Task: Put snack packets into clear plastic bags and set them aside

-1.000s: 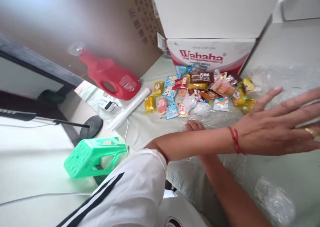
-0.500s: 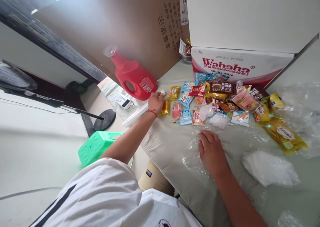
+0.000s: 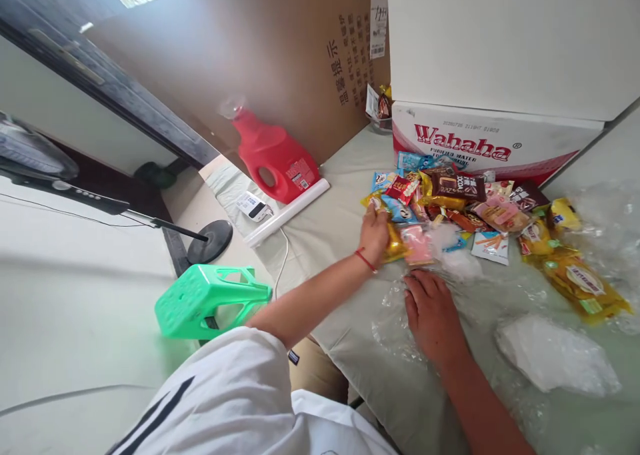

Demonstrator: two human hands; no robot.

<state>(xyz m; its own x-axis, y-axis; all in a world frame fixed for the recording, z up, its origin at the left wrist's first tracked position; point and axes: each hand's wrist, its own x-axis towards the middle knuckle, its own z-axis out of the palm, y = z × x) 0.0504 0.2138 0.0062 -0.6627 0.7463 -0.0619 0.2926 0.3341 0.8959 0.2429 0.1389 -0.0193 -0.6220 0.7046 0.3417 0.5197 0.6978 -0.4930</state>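
My left hand [image 3: 375,235], with a red string on the wrist, presses against the left side of a snack pile, touching yellow packets [image 3: 396,245]; its fingers are partly hidden, but it does not look closed round anything. A pink packet [image 3: 417,243] lies just right of it. Near the front of the pile, my right hand [image 3: 433,315] rests palm down and open on the cloth beside crinkled clear plastic [image 3: 395,325]. Brown packets [image 3: 453,187], a white-blue packet [image 3: 490,247] and a large yellow packet [image 3: 583,285] lie further right.
A Wahaha box [image 3: 465,141] stands behind the pile. To the left are a red jug [image 3: 277,158], a white roll [image 3: 287,213], a white device [image 3: 254,206] and its cable. Clear plastic bags [image 3: 557,353] lie right. A green stool [image 3: 200,301] is on the floor.
My left hand has moved right, and the packets at the pile's left edge have shifted right and bunched together. The white roll is now uncovered. My right hand stays at about the same place on the cloth.
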